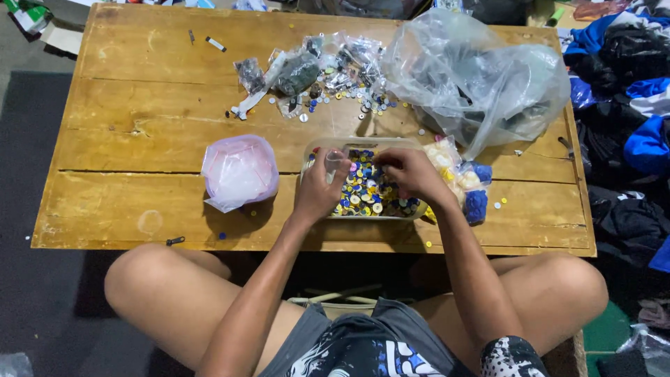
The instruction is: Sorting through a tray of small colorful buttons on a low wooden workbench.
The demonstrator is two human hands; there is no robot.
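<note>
the left hand pinches a small clear bag; the right hand picks among buttons in a clear tray mid-surface (light, hard, probably slippery; best pinched by the rim).

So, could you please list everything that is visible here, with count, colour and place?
wooden table: one, yellow-brown, centre of view
clear tray of buttons: one, buttons mostly blue, yellow and white, front middle of table
pink-lidded container: one, translucent white, left of tray
large plastic bag: one, clear, crumpled, back right of table
small packets and loose buttons: many, mixed colours, back middle
small bags of buttons: a few, yellow, white and blue, right of tray
clothing pile: blue and black, on the floor at right
left hand: over the tray, holding a small clear piece
right hand: fingers in the tray's buttons
</note>
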